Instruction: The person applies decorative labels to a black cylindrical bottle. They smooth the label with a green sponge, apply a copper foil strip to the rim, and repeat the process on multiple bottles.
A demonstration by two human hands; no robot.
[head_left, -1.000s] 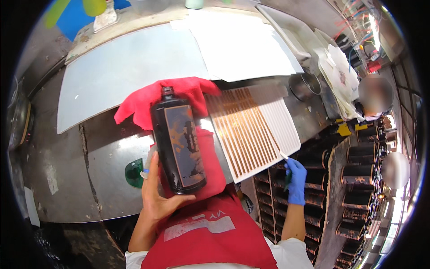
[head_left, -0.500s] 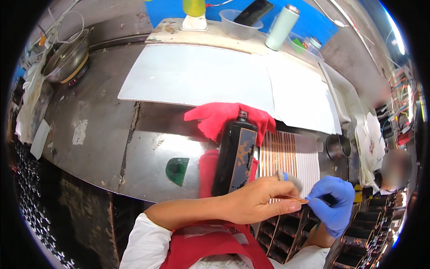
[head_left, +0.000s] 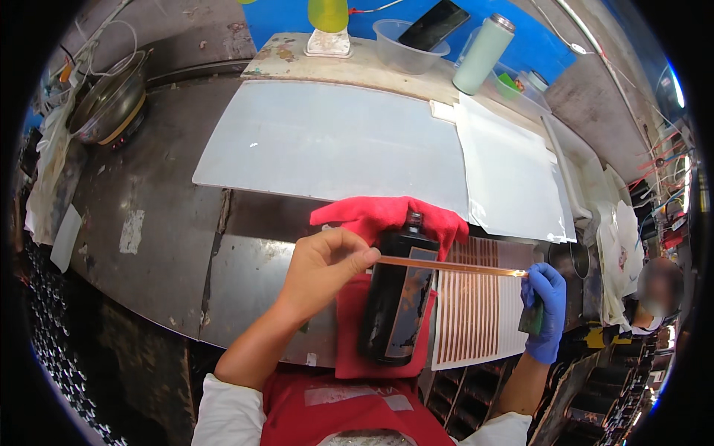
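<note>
A thin copper-brown strip (head_left: 455, 265) is stretched between my two hands, crossing above a black bottle (head_left: 401, 297). The thumb and fingers of my bare left hand (head_left: 327, 269) pinch its left end. On the right, my blue-gloved right hand (head_left: 549, 308) grips the other end, and a dark green flat piece (head_left: 531, 317) shows against its palm. Below the strip, a white sheet (head_left: 439, 349) carries rows of similar brown strips (head_left: 476, 320). The bottle, with a worn label, rests on red cloth (head_left: 357, 327), its neck pointing away from me.
A pale board (head_left: 335, 137) and white paper (head_left: 506, 163) cover the far part of the metal table (head_left: 149, 223). Behind stand a plastic tub (head_left: 405, 59) with a phone (head_left: 435, 24), and a pale green flask (head_left: 483, 56). A metal pan (head_left: 111, 100) sits far left.
My left hand has moved left and away from the right, drawing the strip out between them. The green piece in the right hand shows more clearly; my left arm now mostly covers the green piece on the table.
</note>
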